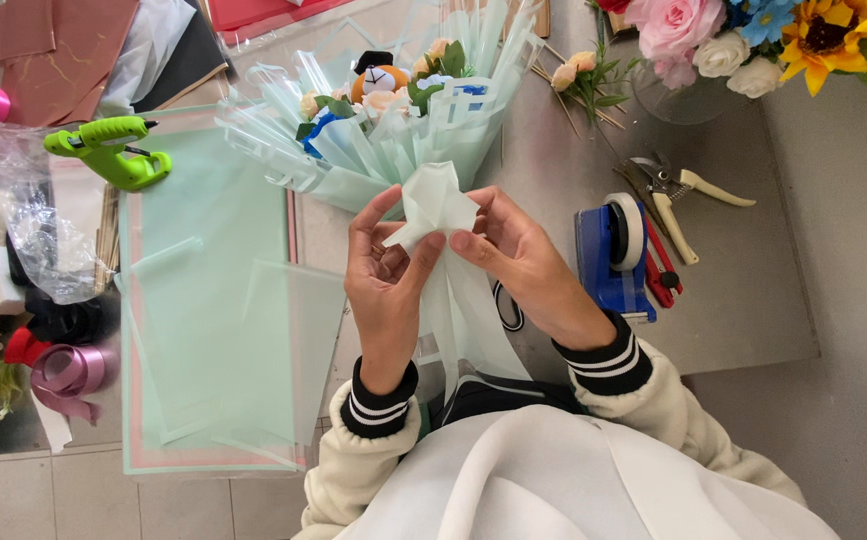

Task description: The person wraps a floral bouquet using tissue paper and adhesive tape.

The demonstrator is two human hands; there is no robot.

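Already the bouquet (393, 110) lies wrapped in mint paper at upper centre of the desk (743, 290). I see my left hand (385, 275) and right hand (518, 255), each with its grip pinched narrow on a folded paper piece (435, 205) at the neck; it looks unfastened, with the tape dispenser (615, 255) untouched at right.

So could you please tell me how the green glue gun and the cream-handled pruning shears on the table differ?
The glue gun is bright green and lies at the left, beside clear plastic; the pruning shears have cream handles and dark metal blades and lie at the right, near the blue tape dispenser. The glue gun is bulky with a nozzle; the shears are slimmer and pointed. Both lie flat on the table, apart from either hand.
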